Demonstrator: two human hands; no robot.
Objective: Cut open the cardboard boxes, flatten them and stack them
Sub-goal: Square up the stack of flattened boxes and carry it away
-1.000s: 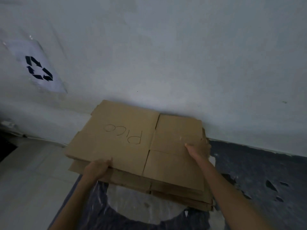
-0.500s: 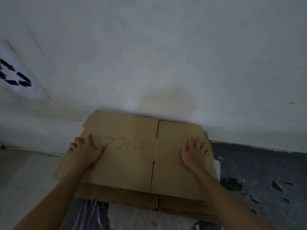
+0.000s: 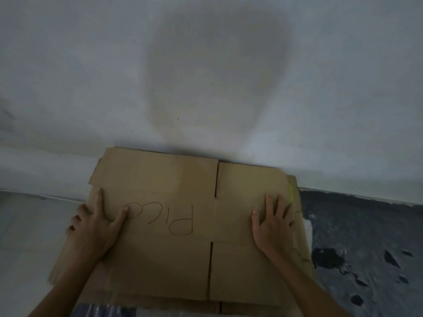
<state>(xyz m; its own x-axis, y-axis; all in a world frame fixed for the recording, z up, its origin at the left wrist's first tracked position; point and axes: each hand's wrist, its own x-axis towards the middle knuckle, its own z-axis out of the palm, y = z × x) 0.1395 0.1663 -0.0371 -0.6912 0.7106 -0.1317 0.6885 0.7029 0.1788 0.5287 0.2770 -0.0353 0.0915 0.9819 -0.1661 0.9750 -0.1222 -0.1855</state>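
Note:
A flattened brown cardboard box [image 3: 164,179] with "Pico" handwritten on it lies on top of a stack of flattened cardboard [image 3: 299,239] on the floor, its far edge against the white wall. My left hand [image 3: 96,223] lies flat on the left part of the top sheet, fingers spread, thumb near the writing. Spread and flat, my right hand [image 3: 272,221] presses on the right part. Lower sheets of the stack peek out at the right and bottom edges.
The white wall [image 3: 206,76] rises directly behind the stack. Pale floor [image 3: 27,225] lies to the left; a dark torn floor covering [image 3: 366,236] lies to the right. Clear plastic sheeting [image 3: 103,311] shows under the stack's near edge.
Both hands went from gripping the top sheet's edges to lying flat on it. The sheet now lies down on the stack against the wall. The camera has moved closer and lower.

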